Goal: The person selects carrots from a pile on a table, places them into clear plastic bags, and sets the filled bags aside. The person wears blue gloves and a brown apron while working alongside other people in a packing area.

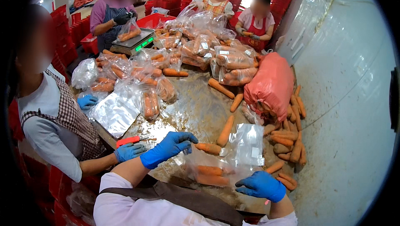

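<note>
My left hand (168,149), in a blue glove, pinches the upper left edge of a clear plastic bag (227,168). Inside that bag lie a few carrots (212,180), close to my body. My right hand (263,185), gloved in blue too, has its fingers closed at the bag's right side. Just beyond the bag, a loose carrot (208,148) lies near my left fingertips. A stack of flat clear bags (246,145) rests farther off, above my right hand. Another carrot (226,131) lies beside that stack.
Loose carrots (291,138) line the right wall beside a full red sack (270,86). Filled carrot bags (200,45) heap up at the far side. A scale (133,42) stands far left. A co-worker's gloved hand (130,152) rests by a red-handled tool (128,141). More people stand opposite.
</note>
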### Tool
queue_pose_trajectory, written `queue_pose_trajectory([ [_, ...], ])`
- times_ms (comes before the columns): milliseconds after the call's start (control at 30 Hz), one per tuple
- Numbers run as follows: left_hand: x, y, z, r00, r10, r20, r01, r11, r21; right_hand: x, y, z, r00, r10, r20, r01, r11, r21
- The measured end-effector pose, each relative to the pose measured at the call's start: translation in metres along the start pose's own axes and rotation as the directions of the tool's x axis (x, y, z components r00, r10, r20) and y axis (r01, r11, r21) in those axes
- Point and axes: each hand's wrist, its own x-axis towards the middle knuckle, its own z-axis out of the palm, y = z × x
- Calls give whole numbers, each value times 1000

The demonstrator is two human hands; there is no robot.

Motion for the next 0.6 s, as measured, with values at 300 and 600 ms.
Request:
queue_pose_trajectory([
  [300,-14,90,23,895,-58,443,280,846,-454,-9,21,4,880,109,-462,60,940,335],
  [600,21,141,1,895,180,409,-66,959,-276,2,81,96,512,662,-548,213,520,827],
])
